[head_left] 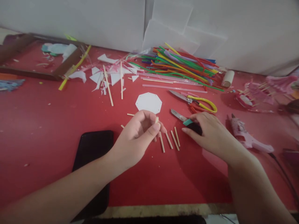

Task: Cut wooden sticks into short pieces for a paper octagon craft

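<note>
My left hand (135,140) is closed, pinching a short wooden stick (157,119) between thumb and fingertips; most of that stick is hidden. In my right hand (209,130) is a utility knife (195,127) with a black and teal handle, its blade pointing left and away from me, low over the table. Several short cut sticks (174,140) lie between my hands. Beyond my left fingers rests a white octagonal card (149,103) with small marks near its corners. Two longer sticks (121,80) lie farther back, by white scraps (115,77).
Yellow-and-red-handled scissors (203,102) lie behind the knife. Colourful pipe cleaners (182,63) are heaped at the back. A pink glue gun (247,135) with a cord is at right. A black phone (95,149) lies by my left forearm. A brown frame (30,73) stands far left.
</note>
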Available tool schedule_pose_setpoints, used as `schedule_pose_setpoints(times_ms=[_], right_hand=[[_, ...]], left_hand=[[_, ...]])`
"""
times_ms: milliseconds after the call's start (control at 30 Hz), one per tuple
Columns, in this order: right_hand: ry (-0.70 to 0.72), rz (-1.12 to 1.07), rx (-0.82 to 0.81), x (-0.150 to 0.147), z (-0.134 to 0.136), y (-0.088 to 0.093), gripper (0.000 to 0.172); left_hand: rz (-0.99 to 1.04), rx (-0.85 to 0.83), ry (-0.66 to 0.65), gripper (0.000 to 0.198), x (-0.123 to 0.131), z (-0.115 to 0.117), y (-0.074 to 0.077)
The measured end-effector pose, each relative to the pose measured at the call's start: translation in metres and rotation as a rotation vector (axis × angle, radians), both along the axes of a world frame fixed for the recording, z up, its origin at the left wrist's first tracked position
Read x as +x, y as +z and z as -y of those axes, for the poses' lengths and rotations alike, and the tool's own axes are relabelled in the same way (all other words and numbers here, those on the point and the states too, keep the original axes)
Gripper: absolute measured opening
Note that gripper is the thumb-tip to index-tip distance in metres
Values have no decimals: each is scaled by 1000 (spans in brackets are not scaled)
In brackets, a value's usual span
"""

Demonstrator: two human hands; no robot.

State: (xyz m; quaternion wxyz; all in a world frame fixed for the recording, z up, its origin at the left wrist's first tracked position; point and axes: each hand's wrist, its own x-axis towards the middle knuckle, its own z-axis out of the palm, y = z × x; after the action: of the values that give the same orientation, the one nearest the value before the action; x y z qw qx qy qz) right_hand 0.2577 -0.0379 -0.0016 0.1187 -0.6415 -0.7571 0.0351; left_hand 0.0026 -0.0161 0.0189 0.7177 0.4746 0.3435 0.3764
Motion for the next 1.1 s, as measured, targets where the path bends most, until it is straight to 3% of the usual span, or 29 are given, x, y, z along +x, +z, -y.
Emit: schedule_pose_setpoints(times_ms=[133,267,400,500,567,1100], right_hand=[[-44,19,-25,0,1,-8,27],[-143,-198,157,-22,7,3,26],[21,-444,177,-45,18,17,24],[228,-421,127,-57,23,21,24],[292,-372,132,-63,24,21,25],[265,-275,281,-65,24,23,32]], left_hand=[[-109,91,-75,10,-2,1,0],[-208,201,-136,14,-3,0,0],[-321,273,-124,20,-3,2,-1],[-333,368,-169,19,-3,4,-1],[-322,423,-195,17,-3,4,-1],[-323,575,-205,22,-3,1,2]])
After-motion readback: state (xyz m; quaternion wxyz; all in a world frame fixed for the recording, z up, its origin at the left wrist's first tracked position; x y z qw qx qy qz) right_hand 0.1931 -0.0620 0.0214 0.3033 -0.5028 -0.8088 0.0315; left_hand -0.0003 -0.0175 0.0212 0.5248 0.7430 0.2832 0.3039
